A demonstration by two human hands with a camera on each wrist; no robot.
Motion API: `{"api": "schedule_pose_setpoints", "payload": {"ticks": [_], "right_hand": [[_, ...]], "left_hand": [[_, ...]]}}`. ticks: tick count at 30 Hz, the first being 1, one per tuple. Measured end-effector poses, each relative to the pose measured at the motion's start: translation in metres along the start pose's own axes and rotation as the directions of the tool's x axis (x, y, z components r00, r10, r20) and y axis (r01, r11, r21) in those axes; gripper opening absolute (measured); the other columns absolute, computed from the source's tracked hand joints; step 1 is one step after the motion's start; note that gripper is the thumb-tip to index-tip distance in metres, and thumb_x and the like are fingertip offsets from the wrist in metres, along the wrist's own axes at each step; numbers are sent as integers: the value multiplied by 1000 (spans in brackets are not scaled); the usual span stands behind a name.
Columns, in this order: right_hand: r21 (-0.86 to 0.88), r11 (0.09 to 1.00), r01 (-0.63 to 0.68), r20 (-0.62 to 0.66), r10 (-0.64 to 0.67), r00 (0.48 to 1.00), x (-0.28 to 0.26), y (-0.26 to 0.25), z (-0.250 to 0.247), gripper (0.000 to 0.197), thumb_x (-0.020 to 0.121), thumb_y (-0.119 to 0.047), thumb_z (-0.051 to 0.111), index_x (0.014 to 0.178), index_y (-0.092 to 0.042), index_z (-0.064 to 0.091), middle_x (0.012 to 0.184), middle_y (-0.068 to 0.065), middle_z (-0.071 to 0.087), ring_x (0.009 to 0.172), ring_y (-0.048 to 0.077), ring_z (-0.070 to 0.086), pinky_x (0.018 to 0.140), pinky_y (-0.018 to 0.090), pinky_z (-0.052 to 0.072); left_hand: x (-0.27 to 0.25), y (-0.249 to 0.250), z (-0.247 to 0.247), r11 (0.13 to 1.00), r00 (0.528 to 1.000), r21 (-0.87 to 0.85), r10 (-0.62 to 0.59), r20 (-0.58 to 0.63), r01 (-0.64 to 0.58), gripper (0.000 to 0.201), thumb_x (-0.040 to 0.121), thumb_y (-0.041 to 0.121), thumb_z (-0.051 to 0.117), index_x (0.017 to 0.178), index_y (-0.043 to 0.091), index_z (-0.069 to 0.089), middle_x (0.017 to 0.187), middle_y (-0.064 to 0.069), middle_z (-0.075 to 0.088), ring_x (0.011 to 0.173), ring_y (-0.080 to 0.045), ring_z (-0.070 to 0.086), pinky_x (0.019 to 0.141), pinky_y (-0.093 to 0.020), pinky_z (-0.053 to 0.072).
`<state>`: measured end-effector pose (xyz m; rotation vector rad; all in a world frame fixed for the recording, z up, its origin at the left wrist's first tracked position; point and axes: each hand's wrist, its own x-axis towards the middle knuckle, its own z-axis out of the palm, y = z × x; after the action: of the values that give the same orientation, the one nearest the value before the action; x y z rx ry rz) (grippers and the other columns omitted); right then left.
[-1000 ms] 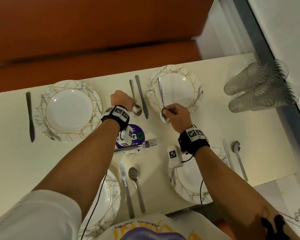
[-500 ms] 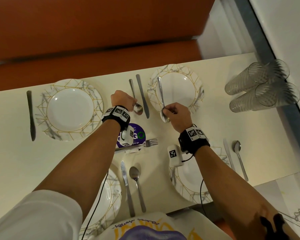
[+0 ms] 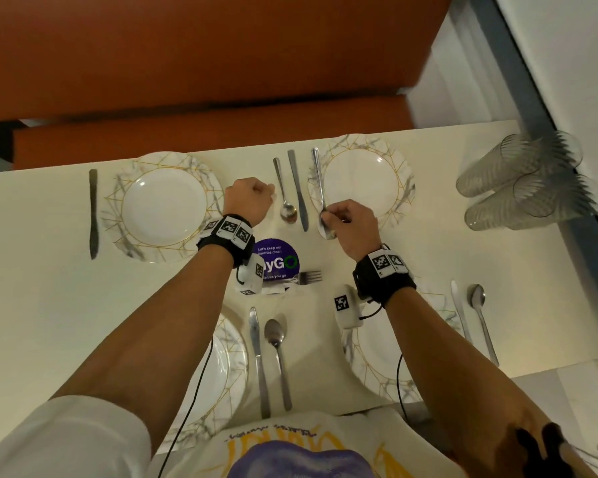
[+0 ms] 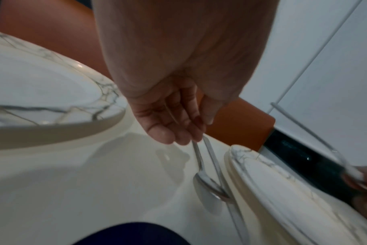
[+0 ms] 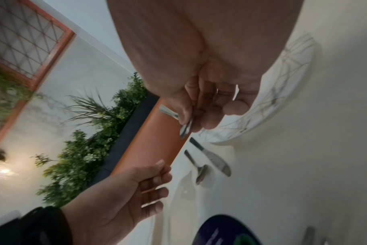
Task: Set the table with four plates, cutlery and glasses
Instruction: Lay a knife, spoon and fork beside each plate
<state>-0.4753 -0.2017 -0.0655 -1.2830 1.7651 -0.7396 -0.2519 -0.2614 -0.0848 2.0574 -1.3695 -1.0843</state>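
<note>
Pinching spoon [image 3: 321,201] near its bowl: right hand [image 3: 354,225].
Handle runs away over far right plate [image 3: 399,174] rim; left hand [image 3: 251,201], loosely curled, holds nothing, just beside laid spoon [image 3: 285,198] and knife [image 3: 299,191] on counter [image 3: 49,305].

Your head camera looks steeply down over both forearms at the table [image 3: 463,270]. Each wrist camera sits close under its palm, low over the tabletop, facing the orange bench. All three share the spoon [image 3: 285,198] [image 4: 207,180] [image 5: 199,169] lying mid-table.
</note>
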Motion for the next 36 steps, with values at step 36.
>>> {"api": "schedule_pose_setpoints", "payload": {"ticks": [36], "right_hand": [[55, 998, 24, 261, -38, 964, -119, -151, 291, 19, 94, -8, 57, 94, -18, 73, 79, 2, 75, 61, 16, 65, 61, 27, 58]], "left_hand": [[-35, -232, -273, 982, 981, -149, -140, -137, 119, 19, 96, 11, 64, 105, 17, 79, 108, -3, 77, 100, -22, 70, 84, -25, 55]]}}
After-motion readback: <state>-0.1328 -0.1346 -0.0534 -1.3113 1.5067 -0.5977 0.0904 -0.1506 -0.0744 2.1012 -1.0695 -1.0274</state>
